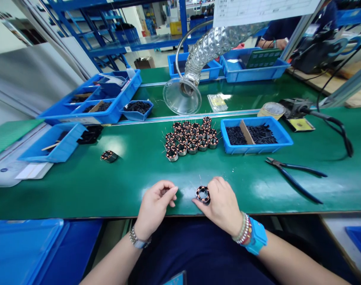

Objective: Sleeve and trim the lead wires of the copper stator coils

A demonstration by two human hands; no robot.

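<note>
A small motor stator with copper windings and thin wire ends is gripped by my right hand, near the front edge of the green bench. To the left of it, my left hand is closed, thumb against the fingers; anything pinched there is too small to make out. Beyond both hands stands a cluster of several similar stators, their wire ends sticking up. One more stator lies apart on the left.
Right of the cluster sits a divided blue tray of black pieces, with cutting pliers nearby. A clear fume hood hangs above. Blue bins line the left. At the back right, another person's hand shows.
</note>
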